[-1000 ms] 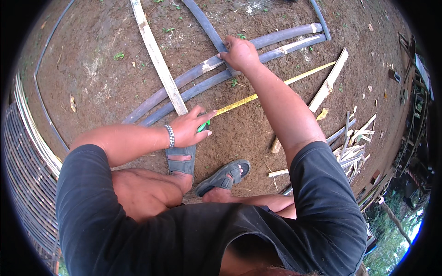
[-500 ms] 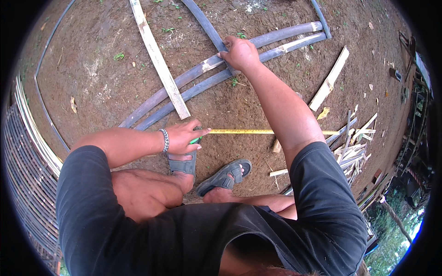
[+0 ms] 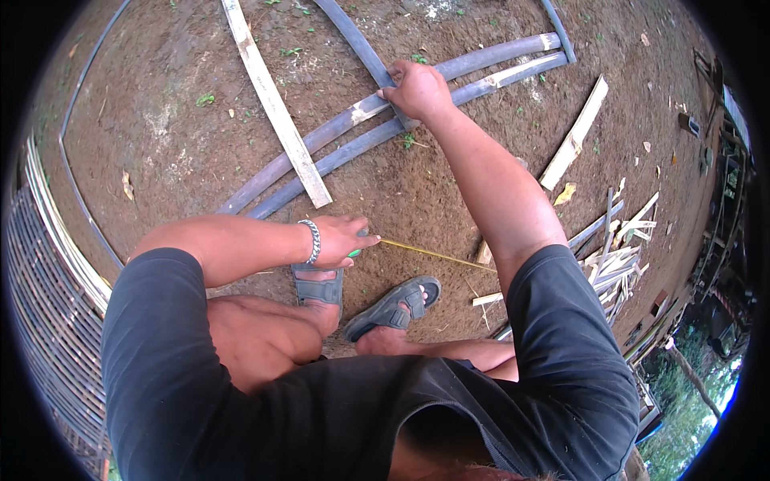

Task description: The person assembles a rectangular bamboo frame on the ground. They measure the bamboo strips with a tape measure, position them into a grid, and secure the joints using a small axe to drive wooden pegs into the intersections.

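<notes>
My left hand [image 3: 341, 239] grips a small green tape measure, just above my left sandal [image 3: 318, 287]. Its yellow tape [image 3: 429, 255] runs right along the dirt and ends near my right forearm. My right arm reaches far forward. My right hand [image 3: 417, 88] is closed over the spot where a dark grey pipe [image 3: 353, 40] crosses two long curved grey pipes [image 3: 321, 148]. A pale wooden slat [image 3: 277, 108] lies across those pipes to the left.
I crouch on bare brown earth, my right sandal [image 3: 393, 305] beside the left. Loose wooden offcuts [image 3: 618, 256] and a pale board [image 3: 573, 136] lie to the right. A bundle of thin cane strips [image 3: 56, 232] curves along the left rim.
The yellow tape has swung down from pointing up-right to lying low along the ground, and it is much shorter. My left hand shifted slightly down. My right hand stayed on the pipes.
</notes>
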Action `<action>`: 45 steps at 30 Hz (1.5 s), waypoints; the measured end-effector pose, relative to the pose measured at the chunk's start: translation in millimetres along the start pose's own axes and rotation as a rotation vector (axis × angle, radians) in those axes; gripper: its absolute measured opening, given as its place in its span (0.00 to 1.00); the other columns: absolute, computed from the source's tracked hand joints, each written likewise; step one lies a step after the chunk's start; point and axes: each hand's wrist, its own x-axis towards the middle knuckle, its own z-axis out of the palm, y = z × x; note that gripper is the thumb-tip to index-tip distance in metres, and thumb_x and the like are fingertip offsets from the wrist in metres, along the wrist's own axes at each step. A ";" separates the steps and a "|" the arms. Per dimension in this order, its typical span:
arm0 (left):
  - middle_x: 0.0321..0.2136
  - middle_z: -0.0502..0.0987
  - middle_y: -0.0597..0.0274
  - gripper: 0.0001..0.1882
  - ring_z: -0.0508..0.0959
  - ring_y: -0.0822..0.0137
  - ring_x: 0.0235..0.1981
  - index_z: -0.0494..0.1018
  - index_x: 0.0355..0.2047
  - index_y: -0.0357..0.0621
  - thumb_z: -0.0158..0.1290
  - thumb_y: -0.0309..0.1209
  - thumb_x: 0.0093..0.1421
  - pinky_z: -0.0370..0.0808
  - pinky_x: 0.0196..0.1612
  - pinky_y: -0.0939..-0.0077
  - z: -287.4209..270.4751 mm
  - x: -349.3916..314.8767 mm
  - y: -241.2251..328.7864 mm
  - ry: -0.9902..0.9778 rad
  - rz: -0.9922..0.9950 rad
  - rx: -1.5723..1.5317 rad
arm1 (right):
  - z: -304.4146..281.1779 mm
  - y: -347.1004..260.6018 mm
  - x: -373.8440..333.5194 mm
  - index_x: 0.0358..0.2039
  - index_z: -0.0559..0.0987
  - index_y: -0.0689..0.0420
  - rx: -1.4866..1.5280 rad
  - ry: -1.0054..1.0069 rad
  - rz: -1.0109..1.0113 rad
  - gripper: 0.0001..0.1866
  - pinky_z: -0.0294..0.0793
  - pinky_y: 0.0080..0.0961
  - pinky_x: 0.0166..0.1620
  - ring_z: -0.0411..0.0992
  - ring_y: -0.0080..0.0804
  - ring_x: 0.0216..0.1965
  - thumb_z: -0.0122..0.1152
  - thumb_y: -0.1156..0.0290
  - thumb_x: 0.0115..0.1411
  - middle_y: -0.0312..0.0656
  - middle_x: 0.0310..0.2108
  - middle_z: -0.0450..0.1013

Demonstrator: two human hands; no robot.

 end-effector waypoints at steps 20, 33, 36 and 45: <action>0.58 0.70 0.48 0.38 0.70 0.47 0.62 0.65 0.65 0.41 0.65 0.39 0.57 0.67 0.65 0.52 -16.6 42.2 -1.7 0.484 0.052 0.144 | 1.9 -0.5 2.1 0.51 0.82 0.50 0.006 0.017 -0.002 0.25 0.77 0.39 0.55 0.78 0.45 0.51 0.74 0.53 0.54 0.44 0.43 0.82; 0.63 0.66 0.50 0.26 0.63 0.49 0.67 0.66 0.60 0.46 0.51 0.30 0.60 0.55 0.70 0.47 -132.6 64.7 -122.4 1.293 -0.308 0.167 | 9.7 7.8 5.2 0.49 0.83 0.49 0.054 0.049 -0.058 0.23 0.78 0.41 0.54 0.80 0.47 0.49 0.74 0.57 0.54 0.46 0.43 0.83; 0.68 0.62 0.48 0.30 0.58 0.50 0.71 0.63 0.64 0.45 0.47 0.33 0.61 0.49 0.73 0.45 -151.7 64.7 -144.3 1.184 -0.333 0.301 | 9.7 9.7 5.3 0.50 0.82 0.49 0.081 0.048 -0.051 0.23 0.77 0.41 0.55 0.79 0.46 0.50 0.74 0.56 0.54 0.46 0.44 0.82; 0.76 0.48 0.49 0.35 0.45 0.52 0.78 0.50 0.75 0.46 0.43 0.39 0.69 0.37 0.77 0.45 -180.3 85.0 -160.8 1.074 -0.330 0.409 | 2.3 9.9 0.8 0.51 0.82 0.49 0.070 0.038 -0.079 0.24 0.77 0.41 0.56 0.78 0.46 0.52 0.74 0.57 0.55 0.45 0.47 0.82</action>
